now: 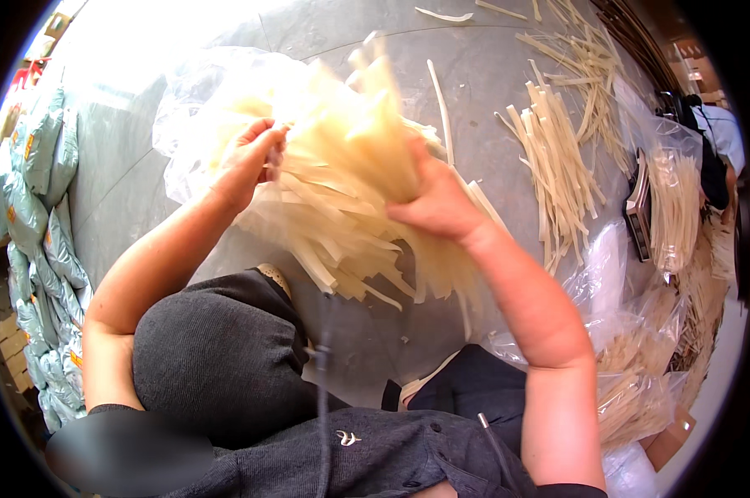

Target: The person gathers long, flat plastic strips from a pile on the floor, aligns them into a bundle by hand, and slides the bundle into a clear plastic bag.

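A thick bundle of long, flat, pale yellow strips [379,133] is in my right hand [437,195], the fingers wrapped round its right side. Its upper end is smeared by motion. My left hand [250,162] is closed in a pinch at the left of the bundle. Whatever lies between its fingertips is too small and blurred to make out. Beneath both hands a loose heap of the same strips [333,236] spreads toward my knees. Crumpled clear plastic [180,133] lies on the floor under and behind the heap, at the left.
More strips [553,158] lie in rows on the grey tiled floor [483,62] at the right. Clear bags filled with strips [674,207] stand beyond them. Stacked pale green packages [39,216] line the left side. My bent knee [217,349] is close below my left forearm.
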A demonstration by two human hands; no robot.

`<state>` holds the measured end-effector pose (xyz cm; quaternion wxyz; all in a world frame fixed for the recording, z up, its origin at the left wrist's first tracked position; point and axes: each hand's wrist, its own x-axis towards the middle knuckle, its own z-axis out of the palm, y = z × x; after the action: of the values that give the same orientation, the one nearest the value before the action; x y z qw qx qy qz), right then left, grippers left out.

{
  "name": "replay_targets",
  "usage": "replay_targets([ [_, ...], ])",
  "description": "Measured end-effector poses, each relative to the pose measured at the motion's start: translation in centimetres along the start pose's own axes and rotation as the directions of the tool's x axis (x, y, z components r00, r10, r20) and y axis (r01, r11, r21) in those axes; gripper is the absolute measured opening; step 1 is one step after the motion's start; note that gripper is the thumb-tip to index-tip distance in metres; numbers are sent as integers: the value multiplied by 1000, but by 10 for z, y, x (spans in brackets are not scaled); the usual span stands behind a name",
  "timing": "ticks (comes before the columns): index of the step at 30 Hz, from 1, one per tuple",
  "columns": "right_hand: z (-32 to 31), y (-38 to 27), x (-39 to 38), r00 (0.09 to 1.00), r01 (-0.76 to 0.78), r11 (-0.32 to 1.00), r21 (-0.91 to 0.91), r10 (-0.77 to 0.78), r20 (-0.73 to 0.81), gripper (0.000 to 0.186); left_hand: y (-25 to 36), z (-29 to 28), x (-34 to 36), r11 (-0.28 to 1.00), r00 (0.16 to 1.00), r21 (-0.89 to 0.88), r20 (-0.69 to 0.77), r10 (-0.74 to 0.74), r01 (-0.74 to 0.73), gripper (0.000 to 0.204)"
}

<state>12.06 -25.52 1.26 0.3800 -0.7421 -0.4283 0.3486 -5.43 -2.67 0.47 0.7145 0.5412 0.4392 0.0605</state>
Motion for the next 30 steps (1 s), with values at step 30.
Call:
replay_targets([
  [30,102,-59,81,930,288,875,-388,-159,333,67,20,3,-10,752,922,533,208,327,-387,16],
])
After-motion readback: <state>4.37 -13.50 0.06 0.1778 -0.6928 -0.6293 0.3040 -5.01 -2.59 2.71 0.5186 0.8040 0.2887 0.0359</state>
